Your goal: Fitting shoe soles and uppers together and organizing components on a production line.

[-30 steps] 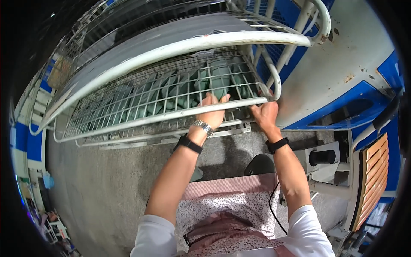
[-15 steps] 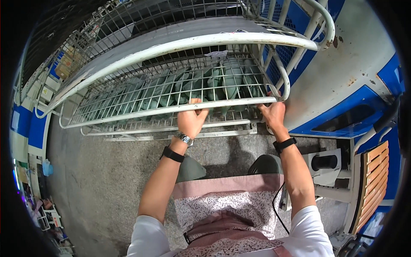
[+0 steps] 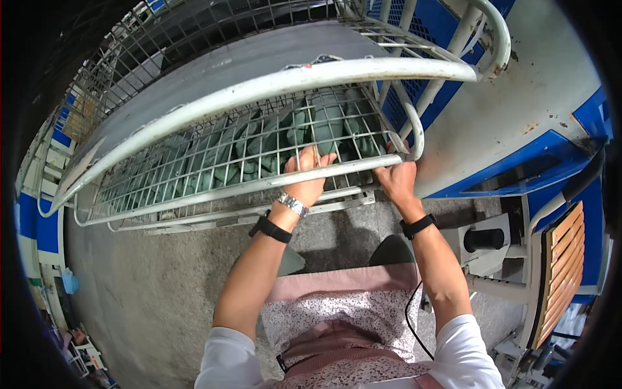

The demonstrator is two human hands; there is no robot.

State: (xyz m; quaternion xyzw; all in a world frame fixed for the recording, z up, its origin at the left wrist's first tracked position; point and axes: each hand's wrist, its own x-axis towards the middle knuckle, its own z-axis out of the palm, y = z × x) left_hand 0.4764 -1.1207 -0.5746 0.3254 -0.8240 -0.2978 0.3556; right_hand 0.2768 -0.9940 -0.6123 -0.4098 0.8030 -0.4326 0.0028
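Observation:
A long white wire basket (image 3: 214,189) forms the lower tier of a rack in front of me. Several dull-green, rounded pieces (image 3: 324,123) lie in a row behind its mesh; their kind is hard to make out. My left hand (image 3: 306,185) is closed over the basket's front rail, right of its middle, with fingers against the mesh above the rail. At the right end of that rail, my right hand (image 3: 398,184) is closed around the bar near the bent corner; its fingertips are partly hidden. Both wrists wear black bands, and the left also has a metal watch.
Above the basket runs an upper shelf (image 3: 259,55) with a thick white front rail (image 3: 259,81). A white and blue machine (image 3: 518,110) stands close on the right. Nearer to me is a seat with wooden slats (image 3: 561,275). Speckled floor (image 3: 149,279) lies below.
The rack has shifted left and its left end sits nearer to me in view. My left hand has moved right along the rail, fingers now higher on the mesh. The right hand stays at the corner.

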